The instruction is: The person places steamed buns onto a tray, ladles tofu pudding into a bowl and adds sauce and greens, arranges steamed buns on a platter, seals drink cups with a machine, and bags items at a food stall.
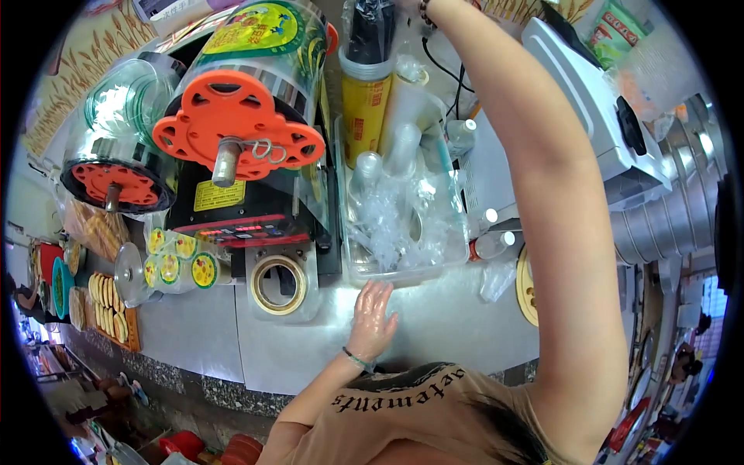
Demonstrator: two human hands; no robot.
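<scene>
My left hand (373, 319) lies with its fingers stretched out on the metal counter, at the near edge of a clear plastic tub (403, 275). It holds nothing and seems covered by a thin clear film. In the tub are crumpled clear plastic (384, 232), clear cups (403, 147) and a yellow cylinder (364, 112) with a dark bag at its top. My right arm reaches up past the tub to the top edge of the view. Only the wrist and a small part of my right hand (411, 5) show there; its fingers are hidden.
Left of the tub stands a sealing machine (256, 209) with a large orange reel (240, 132). A tape roll (277, 284) and lidded cups (180, 265) are near it. Filled buns (108, 306) lie on a board at far left. Small bottles (496, 244) and a white appliance (581, 101) stand to the right.
</scene>
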